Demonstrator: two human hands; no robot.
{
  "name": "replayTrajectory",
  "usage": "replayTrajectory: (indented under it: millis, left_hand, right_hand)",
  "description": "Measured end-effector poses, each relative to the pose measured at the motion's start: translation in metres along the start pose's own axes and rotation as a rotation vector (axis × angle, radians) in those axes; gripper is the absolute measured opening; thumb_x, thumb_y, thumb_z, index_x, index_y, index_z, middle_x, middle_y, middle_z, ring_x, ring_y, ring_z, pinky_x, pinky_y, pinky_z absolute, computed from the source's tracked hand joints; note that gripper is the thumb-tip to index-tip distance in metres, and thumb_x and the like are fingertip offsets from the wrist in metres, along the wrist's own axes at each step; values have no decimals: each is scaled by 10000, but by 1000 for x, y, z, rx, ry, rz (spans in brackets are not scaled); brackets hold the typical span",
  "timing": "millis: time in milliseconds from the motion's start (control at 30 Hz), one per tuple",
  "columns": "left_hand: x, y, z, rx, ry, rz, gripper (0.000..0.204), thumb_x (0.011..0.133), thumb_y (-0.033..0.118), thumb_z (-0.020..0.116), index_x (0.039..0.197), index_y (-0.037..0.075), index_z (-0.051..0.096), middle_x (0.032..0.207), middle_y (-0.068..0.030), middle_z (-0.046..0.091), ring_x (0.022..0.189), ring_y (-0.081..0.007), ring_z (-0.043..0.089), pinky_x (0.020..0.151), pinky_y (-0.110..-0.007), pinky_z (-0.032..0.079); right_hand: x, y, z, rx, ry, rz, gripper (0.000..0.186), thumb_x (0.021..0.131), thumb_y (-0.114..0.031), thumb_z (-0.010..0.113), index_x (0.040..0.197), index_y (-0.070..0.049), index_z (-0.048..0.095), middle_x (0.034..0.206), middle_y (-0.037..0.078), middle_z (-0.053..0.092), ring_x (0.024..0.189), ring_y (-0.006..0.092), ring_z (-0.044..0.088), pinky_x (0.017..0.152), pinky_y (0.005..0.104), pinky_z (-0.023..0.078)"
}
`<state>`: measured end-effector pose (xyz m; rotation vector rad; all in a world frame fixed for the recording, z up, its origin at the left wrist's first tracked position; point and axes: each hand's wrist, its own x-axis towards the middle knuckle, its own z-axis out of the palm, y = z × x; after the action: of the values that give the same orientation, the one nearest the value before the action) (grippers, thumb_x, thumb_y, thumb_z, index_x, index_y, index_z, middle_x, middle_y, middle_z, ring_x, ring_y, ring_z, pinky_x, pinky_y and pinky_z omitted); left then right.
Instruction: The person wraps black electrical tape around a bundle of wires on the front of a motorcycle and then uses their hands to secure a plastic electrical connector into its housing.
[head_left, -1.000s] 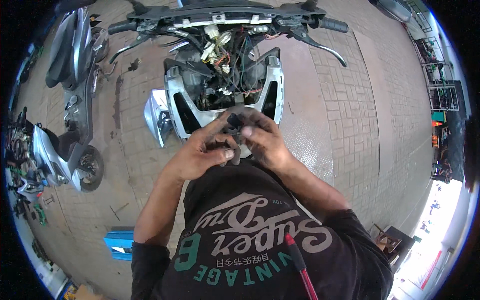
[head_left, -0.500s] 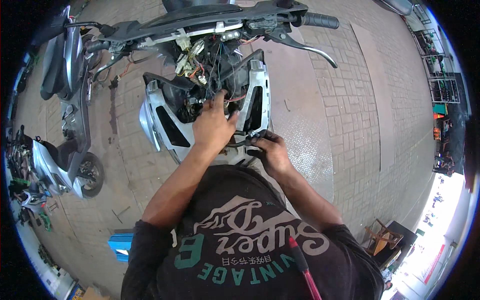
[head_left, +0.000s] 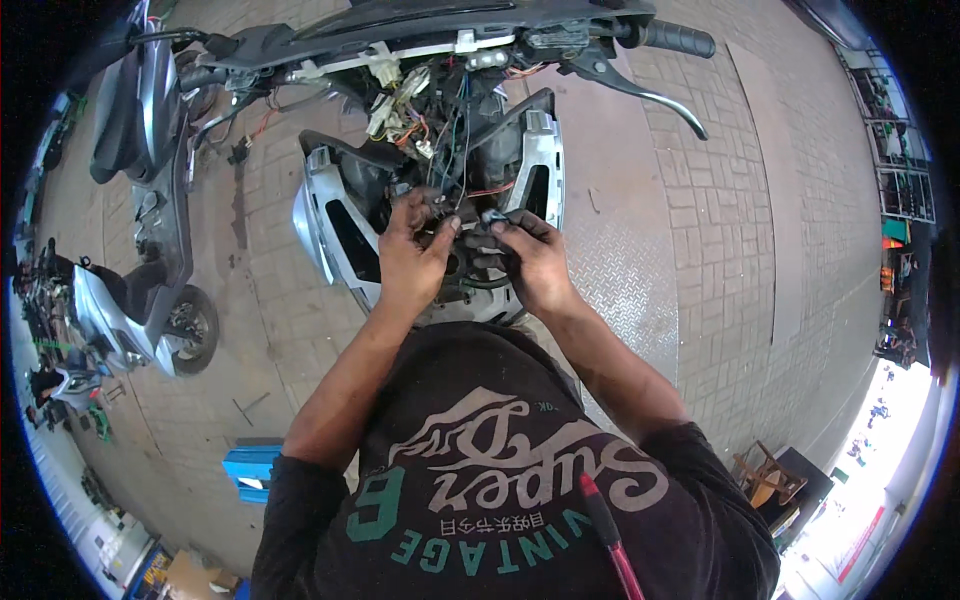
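The stripped front of a scooter stands before me, its silver-grey body panel (head_left: 335, 215) around a dark cavity. My left hand (head_left: 412, 258) is bent over that cavity, with thumb and fingers closing where a thin grey cable (head_left: 466, 150) comes down. Dark shapes between its fingers are hard to tell apart. Right beside it, my right hand (head_left: 535, 258) pinches a small dark part with a shiny metal end (head_left: 492, 216). Its lower fingers curl beneath, near black hoses. Above both hands hangs a bundle of wires and pale connectors (head_left: 400, 105).
The handlebar (head_left: 400, 45) crosses above, with a brake lever (head_left: 660, 105) sticking out right. Another scooter (head_left: 140, 280) stands at left. A metal tread plate (head_left: 625, 300) lies on the paving at right. A blue box (head_left: 250, 468) and a wooden stool (head_left: 770, 475) stand lower down.
My left hand has drawn back from deep in the cavity, its thumb now meeting the cable. My right hand has moved up and inward with the small part. The view has shifted slightly.
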<state>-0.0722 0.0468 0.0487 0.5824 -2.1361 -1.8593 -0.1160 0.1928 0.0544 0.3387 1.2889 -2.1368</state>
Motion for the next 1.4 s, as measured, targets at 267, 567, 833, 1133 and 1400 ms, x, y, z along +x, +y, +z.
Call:
replayTrajectory:
  millis: [267, 567, 833, 1133, 1400]
  left_hand:
    - [-6, 6, -16, 246, -13, 133, 332, 781, 10, 649, 1096, 14, 547, 925, -175, 657, 842, -269, 663, 741, -328, 509]
    - [-7, 5, -18, 318, 28, 163, 329, 775, 3, 643, 1091, 10, 554, 920, -180, 651, 833, -309, 657, 726, -350, 512]
    - [-7, 5, -20, 307, -27, 193, 294, 765, -16, 627, 1054, -3, 573, 949, -188, 645, 865, -339, 645, 740, -363, 507]
    - [-2, 8, -24, 452, -73, 274, 269, 756, -15, 597, 1024, -19, 576, 927, -211, 631, 851, -373, 622, 740, -411, 497]
    - [13, 20, -36, 471, -200, 142, 236, 782, 77, 619, 1011, 24, 592, 886, -194, 657, 840, -349, 650, 711, -392, 498]
  right_hand:
    - [14, 9, 17, -289, -6, -68, 155, 856, -81, 588, 933, 46, 631, 847, 57, 646, 752, 124, 582, 695, 260, 468]
    - [39, 6, 17, -635, -80, -201, 195, 765, -120, 622, 858, 49, 654, 763, 111, 660, 707, 153, 585, 673, 297, 462]
    - [36, -3, 31, -735, -70, -168, 208, 750, -118, 609, 864, 50, 656, 779, 126, 661, 725, 177, 610, 693, 312, 477]
    - [41, 4, 29, -699, -96, -151, 216, 743, -116, 589, 862, 51, 658, 781, 143, 664, 730, 199, 619, 704, 319, 476]
    - [45, 10, 23, -591, -29, -218, 195, 751, -98, 623, 884, 44, 642, 803, 109, 660, 748, 169, 602, 719, 317, 477]
